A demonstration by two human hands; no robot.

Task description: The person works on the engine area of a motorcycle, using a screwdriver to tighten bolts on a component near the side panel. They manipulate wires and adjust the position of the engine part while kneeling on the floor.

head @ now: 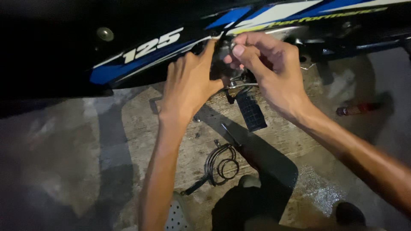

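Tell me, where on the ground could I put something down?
Bare concrete lies left of the left hand, under the motorcycle's blue panel, and on the right between the right hand and the red tool. It is crowded in the middle: the black footrest, coiled rings and small bolts.

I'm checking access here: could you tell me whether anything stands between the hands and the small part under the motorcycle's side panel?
Nothing visible: the left hand and right hand already touch the small part.
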